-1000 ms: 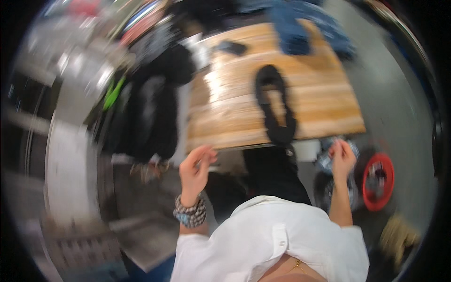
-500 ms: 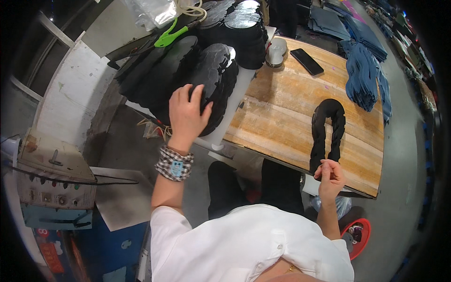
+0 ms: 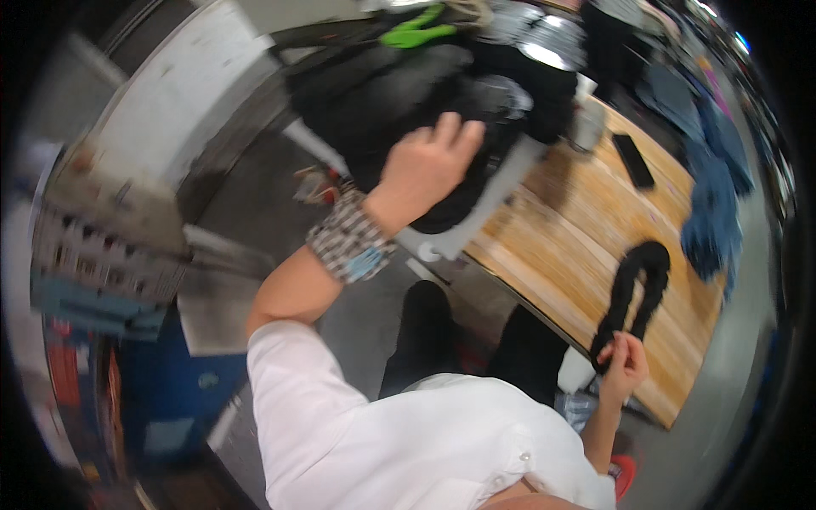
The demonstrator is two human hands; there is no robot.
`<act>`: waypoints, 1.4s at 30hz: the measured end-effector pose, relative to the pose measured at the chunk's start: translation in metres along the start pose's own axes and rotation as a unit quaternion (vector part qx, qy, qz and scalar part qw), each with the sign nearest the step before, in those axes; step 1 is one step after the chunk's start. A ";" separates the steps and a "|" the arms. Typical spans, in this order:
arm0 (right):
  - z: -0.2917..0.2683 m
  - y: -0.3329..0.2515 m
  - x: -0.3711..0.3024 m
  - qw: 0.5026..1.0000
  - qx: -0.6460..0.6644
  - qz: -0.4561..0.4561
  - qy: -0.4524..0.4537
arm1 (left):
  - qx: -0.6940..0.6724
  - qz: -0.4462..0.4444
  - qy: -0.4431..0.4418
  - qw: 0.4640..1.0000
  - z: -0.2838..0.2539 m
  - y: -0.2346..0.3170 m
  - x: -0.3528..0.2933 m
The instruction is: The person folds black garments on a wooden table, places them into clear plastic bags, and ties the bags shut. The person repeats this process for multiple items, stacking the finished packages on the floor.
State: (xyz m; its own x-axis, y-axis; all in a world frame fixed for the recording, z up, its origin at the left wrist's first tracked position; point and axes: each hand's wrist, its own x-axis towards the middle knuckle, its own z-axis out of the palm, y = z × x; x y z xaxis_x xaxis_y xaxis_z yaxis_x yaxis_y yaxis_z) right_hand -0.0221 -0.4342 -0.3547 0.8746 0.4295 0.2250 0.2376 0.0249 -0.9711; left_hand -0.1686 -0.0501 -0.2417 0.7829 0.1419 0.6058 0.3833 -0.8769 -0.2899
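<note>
My left hand (image 3: 429, 168), a checked scrunchie (image 3: 350, 238) round its wrist, reaches over a stack of thin black wavy-edged pieces (image 3: 442, 208). Its fingers are stretched out and somewhat blurred; whether they touch the top piece I cannot tell. On the wooden table, a black U-shaped piece (image 3: 625, 293) lies with its curved end away from me. At the near end of that piece, by the table's front edge, my right hand (image 3: 626, 365) pinches with thumb and fingertips. Other black pieces (image 3: 365, 93) lie piled to the left of the stack.
Green-handled scissors (image 3: 416, 32) lie on the piles at the back. The wooden table (image 3: 544, 242) bears a phone (image 3: 633, 161), a pale container (image 3: 586, 126) and blue cut pieces (image 3: 710, 212). A control box (image 3: 106, 255) stands at left. A red basket (image 3: 625, 476) is low at right.
The whole view has shifted, carrying the table and piles rightward and down in the picture. My left hand has moved farther up over the stack. My right hand stays at the U-shaped piece's near end.
</note>
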 end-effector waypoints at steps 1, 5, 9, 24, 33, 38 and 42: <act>0.000 0.000 0.002 1.000 0.000 0.004 -0.015 | -0.006 0.047 0.015 0.999 -0.002 -0.010 0.000; 0.005 0.000 0.010 0.998 0.000 -0.024 -0.063 | 0.012 0.068 -0.007 0.998 -0.005 -0.020 -0.008; 0.011 -0.001 0.019 0.995 -0.012 -0.049 -0.090 | -0.038 0.019 -0.014 0.999 -0.003 -0.026 0.004; 0.157 -0.125 0.087 0.723 -0.179 -0.665 0.061 | -0.741 -0.412 0.053 0.528 -0.098 0.035 0.003; 0.111 -0.045 0.086 0.868 -0.123 -0.480 0.013 | -0.900 -0.271 -0.070 0.335 -0.063 0.075 -0.046; 0.084 -0.017 0.133 0.978 -0.078 -0.191 0.034 | -0.608 -0.197 0.158 0.753 -0.042 0.095 -0.047; 0.070 0.002 0.134 0.996 0.041 -0.065 0.050 | -0.707 -0.132 0.050 0.693 -0.018 0.127 -0.020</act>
State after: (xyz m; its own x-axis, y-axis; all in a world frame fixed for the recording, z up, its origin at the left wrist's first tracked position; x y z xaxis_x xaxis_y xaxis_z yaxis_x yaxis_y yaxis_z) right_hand 0.0656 -0.3134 -0.3318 0.8773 0.3258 0.3524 0.3203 0.1495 -0.9355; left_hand -0.1442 -0.1724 -0.2772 0.7116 0.4125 0.5687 -0.4118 -0.4109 0.8134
